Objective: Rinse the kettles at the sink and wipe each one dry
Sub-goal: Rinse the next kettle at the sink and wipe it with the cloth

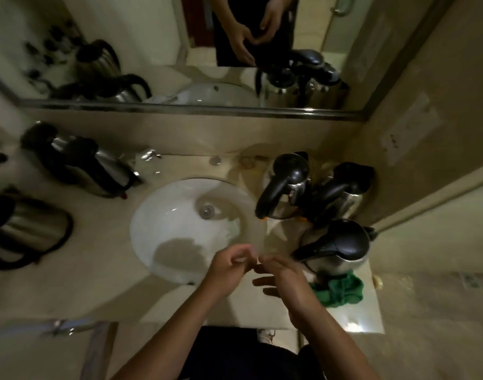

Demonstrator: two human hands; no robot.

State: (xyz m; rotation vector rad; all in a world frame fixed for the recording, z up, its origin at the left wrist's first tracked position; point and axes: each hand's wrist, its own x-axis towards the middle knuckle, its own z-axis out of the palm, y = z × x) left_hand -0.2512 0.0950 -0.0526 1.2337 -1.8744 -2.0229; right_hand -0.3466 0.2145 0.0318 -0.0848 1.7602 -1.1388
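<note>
Three steel kettles with black lids and handles stand upright right of the sink: one at the back (287,185), one beside it (342,193), one nearest me (336,248). Two more lie on their sides on the left, one at the back (78,163) and one at the front (29,226). A crumpled green cloth (339,289) lies in front of the nearest right kettle. My left hand (229,264) and my right hand (284,278) meet fingertip to fingertip over the front right rim of the white sink (158,223). The left fingers are curled, the right ones looser. A small pale speck shows between them, too blurred to name.
The beige counter (103,270) runs around the basin, with a wall close on the right. A chrome fitting (147,157) sits behind the basin on the left. A mirror (180,50) above reflects the kettles and my hands. The drain (206,211) is in the basin's back half.
</note>
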